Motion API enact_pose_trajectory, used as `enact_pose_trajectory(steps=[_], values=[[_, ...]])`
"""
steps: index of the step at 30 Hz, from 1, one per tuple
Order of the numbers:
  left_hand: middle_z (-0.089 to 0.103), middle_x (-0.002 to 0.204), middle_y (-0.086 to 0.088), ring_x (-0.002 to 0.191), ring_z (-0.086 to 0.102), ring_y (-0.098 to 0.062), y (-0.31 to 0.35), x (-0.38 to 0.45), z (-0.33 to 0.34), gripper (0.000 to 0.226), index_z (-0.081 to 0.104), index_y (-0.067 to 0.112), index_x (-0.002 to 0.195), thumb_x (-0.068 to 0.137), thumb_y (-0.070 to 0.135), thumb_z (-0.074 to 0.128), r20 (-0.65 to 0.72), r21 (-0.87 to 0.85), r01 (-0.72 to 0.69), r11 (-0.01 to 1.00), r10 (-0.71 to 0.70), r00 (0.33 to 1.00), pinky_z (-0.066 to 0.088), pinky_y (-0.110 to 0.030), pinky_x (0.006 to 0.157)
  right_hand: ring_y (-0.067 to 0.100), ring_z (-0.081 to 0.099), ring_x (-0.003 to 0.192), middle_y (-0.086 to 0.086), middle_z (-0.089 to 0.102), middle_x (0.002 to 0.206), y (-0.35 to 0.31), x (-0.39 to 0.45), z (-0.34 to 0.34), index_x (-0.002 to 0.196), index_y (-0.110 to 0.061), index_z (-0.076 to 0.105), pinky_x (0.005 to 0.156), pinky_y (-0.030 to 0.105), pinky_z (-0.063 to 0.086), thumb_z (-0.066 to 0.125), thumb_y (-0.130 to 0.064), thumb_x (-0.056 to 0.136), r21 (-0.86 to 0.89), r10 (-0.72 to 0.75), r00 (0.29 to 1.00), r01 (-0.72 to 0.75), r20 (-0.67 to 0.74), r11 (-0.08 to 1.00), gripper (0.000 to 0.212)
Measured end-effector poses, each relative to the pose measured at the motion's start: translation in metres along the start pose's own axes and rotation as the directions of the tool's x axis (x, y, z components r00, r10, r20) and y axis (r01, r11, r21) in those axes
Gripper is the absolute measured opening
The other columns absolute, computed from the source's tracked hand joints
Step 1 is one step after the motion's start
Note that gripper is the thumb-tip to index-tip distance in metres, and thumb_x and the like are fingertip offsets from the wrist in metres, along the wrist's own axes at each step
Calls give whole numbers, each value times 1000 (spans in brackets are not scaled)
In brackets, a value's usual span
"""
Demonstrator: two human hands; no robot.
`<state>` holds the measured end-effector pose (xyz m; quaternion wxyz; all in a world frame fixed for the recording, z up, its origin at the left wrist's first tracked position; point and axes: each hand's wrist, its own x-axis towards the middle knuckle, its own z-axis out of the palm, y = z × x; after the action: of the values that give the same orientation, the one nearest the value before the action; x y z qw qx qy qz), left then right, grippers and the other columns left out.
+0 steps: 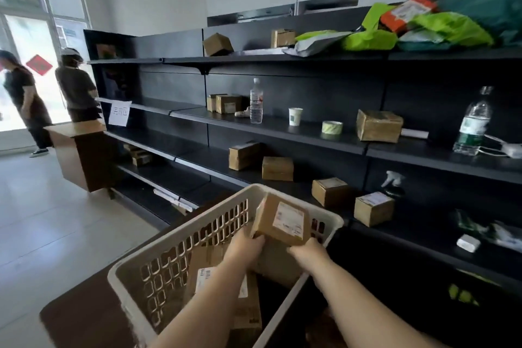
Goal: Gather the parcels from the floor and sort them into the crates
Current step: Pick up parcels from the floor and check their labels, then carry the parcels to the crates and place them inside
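You see dark shelves (310, 133) bearing boxes (378, 125), bottles (256, 102), a cup (295, 116), tape (332, 128); the crate (147, 257) on a table (79, 319).

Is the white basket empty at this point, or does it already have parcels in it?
Not empty. The white basket holds at least one labelled flat parcel on its bottom, while both hands grip a small labelled box above its far end.

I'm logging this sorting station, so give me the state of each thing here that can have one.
Labelled parcel: held over the basket, tilted, both hands on it.
Left hand: grip on the parcel's left end.
Right hand: grip on its lower right corner.
Basket: holds more parcels.
Water bottle: upright, capped.
Paper cup: upright.
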<state>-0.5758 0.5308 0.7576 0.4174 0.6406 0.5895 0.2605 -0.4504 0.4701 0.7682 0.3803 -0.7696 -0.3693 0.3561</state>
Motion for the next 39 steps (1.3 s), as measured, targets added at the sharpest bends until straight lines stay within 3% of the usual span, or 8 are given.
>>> enact_pose_trajectory(steps=[7,12,17,21,26,31,35,39], values=[[63,110,1,100,58,-15,2,-59,54,29,58,19,114,86,26,56,-40,-58,-187,981,185,982,47,-32,88,16,48,117,-1,49,129,52,-46,-58,134,-19,44,89,23,40,56,-21,90,124,-176,981,186,-87,975,45],[58,90,10,74,49,2,68,-138,139,12,59,23,100,89,22,55,-23,-160,-258,953,258,966,35,-15,59,5,54,91,-13,56,96,121,-125,-171,112,-23,57,69,8,41,59,-15,87,207,-271,902,351,-337,913,26],[59,91,14,84,52,1,127,-238,283,14,62,27,99,88,21,55,177,-282,-298,912,355,918,39,-16,66,3,56,78,-7,60,85,233,-184,-296,94,-27,62,60,2,41,60,-13,86,272,-161,847,335,-507,902,16],[57,86,16,83,53,0,126,-301,409,14,59,25,98,88,16,58,437,-206,-355,912,411,800,39,-8,68,7,58,79,-5,62,85,341,-192,-352,92,-25,60,62,11,43,59,-12,87,350,27,840,197,-542,916,14],[58,99,2,94,56,-13,33,-334,533,20,59,15,106,87,9,56,597,-12,-193,981,162,786,41,-19,82,-5,52,75,-13,57,82,487,-174,-354,95,-21,58,61,0,39,58,-6,87,297,138,874,8,-466,955,17],[56,86,4,73,50,-7,-130,-325,615,17,51,24,77,87,11,56,527,168,130,977,-200,826,35,-5,53,9,55,66,-8,61,76,661,-152,-282,85,-25,58,61,9,41,62,-1,81,242,301,889,-226,-346,944,25],[54,87,-2,77,50,-17,-265,-303,685,23,52,21,83,60,25,55,452,239,302,923,-381,806,38,-16,62,18,55,93,-2,58,105,796,-111,-195,111,-19,56,77,28,44,65,-18,79,23,392,894,-397,-218,917,33],[57,104,2,91,55,-21,-394,-255,765,36,47,26,107,73,32,56,440,379,211,901,-376,816,42,-27,67,20,45,116,-3,44,127,910,-46,-110,131,-23,36,92,33,41,60,-33,77,-248,350,920,-386,-177,889,60]])
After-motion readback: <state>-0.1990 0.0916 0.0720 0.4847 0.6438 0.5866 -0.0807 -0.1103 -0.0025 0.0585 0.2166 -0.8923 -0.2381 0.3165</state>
